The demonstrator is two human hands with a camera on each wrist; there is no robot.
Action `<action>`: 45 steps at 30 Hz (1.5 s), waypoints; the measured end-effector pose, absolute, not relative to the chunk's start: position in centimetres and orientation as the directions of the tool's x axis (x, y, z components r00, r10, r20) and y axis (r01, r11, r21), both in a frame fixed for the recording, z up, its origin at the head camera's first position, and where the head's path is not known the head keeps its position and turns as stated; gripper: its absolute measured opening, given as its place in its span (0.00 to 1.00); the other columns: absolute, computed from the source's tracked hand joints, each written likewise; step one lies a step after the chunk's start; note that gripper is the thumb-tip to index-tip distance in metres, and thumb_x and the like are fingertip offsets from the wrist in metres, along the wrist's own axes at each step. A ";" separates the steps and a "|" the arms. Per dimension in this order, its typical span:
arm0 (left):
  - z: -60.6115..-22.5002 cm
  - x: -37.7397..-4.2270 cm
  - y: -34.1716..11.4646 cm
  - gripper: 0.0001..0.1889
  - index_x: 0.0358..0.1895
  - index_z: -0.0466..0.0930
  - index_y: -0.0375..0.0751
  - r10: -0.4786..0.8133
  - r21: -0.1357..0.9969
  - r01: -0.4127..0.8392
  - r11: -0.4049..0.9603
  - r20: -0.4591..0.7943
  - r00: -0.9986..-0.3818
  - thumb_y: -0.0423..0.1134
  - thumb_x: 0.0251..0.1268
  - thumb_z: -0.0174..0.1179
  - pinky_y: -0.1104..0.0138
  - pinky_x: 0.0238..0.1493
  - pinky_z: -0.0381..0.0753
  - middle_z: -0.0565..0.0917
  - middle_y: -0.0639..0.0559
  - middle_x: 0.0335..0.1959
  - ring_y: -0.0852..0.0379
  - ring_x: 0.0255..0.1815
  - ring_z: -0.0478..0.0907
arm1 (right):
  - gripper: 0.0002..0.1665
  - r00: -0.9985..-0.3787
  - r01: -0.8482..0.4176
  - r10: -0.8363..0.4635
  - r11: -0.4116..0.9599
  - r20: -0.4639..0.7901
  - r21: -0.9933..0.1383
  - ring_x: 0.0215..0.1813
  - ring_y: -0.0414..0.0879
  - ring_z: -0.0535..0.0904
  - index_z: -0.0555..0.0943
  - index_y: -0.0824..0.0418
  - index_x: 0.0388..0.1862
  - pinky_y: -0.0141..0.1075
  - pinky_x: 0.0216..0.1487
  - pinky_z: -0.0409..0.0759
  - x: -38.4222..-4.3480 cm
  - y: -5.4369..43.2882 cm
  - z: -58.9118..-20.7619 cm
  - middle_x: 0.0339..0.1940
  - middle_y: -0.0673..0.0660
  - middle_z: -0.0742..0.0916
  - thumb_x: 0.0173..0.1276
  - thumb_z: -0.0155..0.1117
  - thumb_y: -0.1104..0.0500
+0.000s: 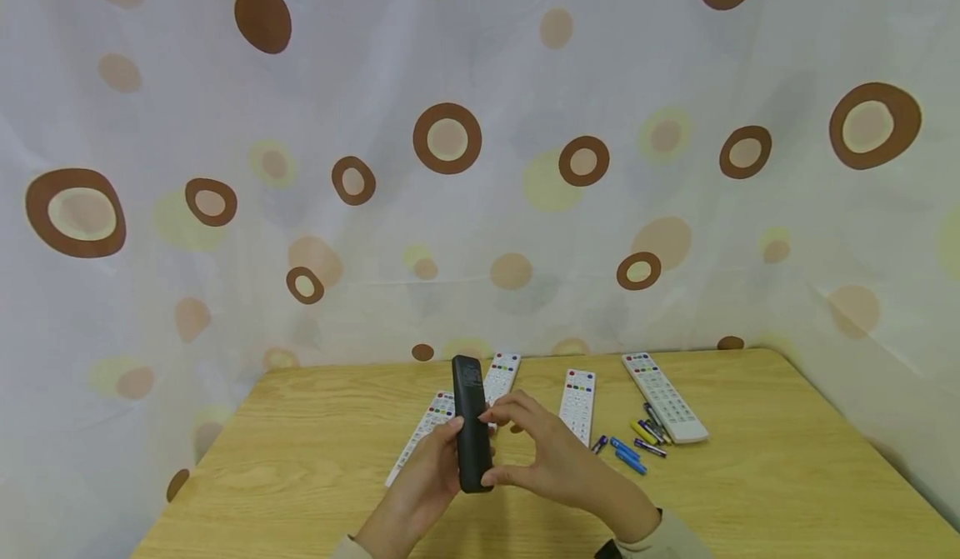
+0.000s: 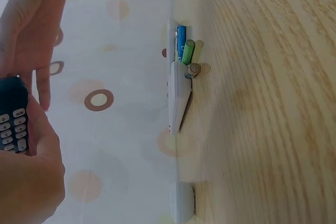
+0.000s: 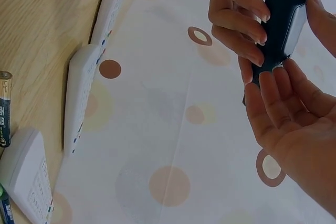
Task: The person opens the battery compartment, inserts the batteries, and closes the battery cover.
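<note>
A black remote control is held above the table, its plain back towards the head view. My left hand grips it from the left, with the thumb along its edge and the other fingers partly hidden underneath. From the right, my right hand has its thumb at the near end and its fingertips by the middle of the back. In the right wrist view, the thumb and fingers of that hand touch the remote at separate spots. Pale keys show on the remote's front in the left wrist view.
Several white remotes lie on the wooden table, two of them just behind my hands. Loose batteries in blue, yellow and dark colours lie to the right, beside the rightmost white remote. A spotted curtain hangs behind the table.
</note>
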State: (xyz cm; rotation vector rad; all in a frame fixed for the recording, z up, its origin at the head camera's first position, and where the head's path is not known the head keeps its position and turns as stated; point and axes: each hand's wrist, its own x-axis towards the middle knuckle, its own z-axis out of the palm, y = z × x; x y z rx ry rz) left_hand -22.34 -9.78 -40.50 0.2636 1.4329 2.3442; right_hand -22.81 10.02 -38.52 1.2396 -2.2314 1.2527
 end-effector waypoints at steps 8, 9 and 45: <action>-40.9 -22.4 -9.3 0.17 0.57 0.73 0.39 0.368 0.897 -0.204 -0.392 -0.051 -0.928 0.45 0.74 0.45 0.64 0.48 0.76 0.81 0.52 0.45 0.55 0.44 0.77 | 0.31 -0.618 -0.762 -0.554 0.246 0.558 -0.600 0.48 0.49 0.75 0.72 0.58 0.51 0.36 0.46 0.80 -23.0 9.9 -38.5 0.46 0.52 0.76 0.52 0.76 0.52; -40.9 -22.4 -9.3 0.16 0.55 0.75 0.40 0.366 0.896 -0.205 -0.393 -0.052 -0.929 0.44 0.74 0.45 0.64 0.49 0.76 0.81 0.52 0.44 0.54 0.44 0.77 | 0.31 -0.623 -0.757 -0.554 0.248 0.552 -0.605 0.48 0.49 0.75 0.72 0.58 0.51 0.36 0.46 0.79 -23.0 9.9 -38.5 0.46 0.52 0.76 0.52 0.76 0.51; -40.9 -22.6 -9.6 0.18 0.57 0.75 0.37 0.326 0.897 -0.186 -0.400 -0.051 -0.944 0.42 0.71 0.50 0.66 0.45 0.79 0.83 0.54 0.42 0.63 0.46 0.79 | 0.20 -0.877 -0.394 -0.353 0.143 0.326 -0.908 0.35 0.43 0.82 0.69 0.67 0.43 0.35 0.36 0.83 -21.9 9.2 -38.0 0.36 0.58 0.81 0.63 0.69 0.60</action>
